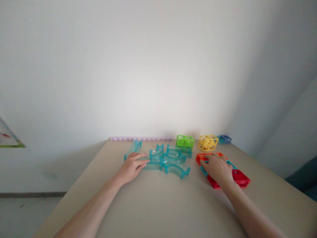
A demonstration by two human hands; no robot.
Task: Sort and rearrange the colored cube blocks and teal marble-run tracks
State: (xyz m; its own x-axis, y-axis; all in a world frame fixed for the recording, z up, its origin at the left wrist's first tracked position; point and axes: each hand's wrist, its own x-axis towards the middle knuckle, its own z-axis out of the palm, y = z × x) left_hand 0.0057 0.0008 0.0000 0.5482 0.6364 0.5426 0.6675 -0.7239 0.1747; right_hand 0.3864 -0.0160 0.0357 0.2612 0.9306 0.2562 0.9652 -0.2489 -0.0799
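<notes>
My left hand [133, 166] lies low over the table with its fingers stretched out to the right, against a straight piece of clear teal track [155, 165]. Several more teal track pieces, some curved [177, 169], lie grouped just to the right of it. Another straight track piece [135, 148] rests behind that hand. My right hand [218, 168] is spread over a flat cluster of open plastic blocks. An orange block [199, 158] shows at the back, a blue edge [203, 171] in the middle and a red block [241, 179] in front. The palm hides part of the cluster.
Along the wall stand a green block frame [185, 142], a yellow one [208, 142] and a dark blue one [226, 139]. A long purple patterned strip [141, 138] lies at the back edge of the table [158, 211]. Something dark [303, 173] is at the right.
</notes>
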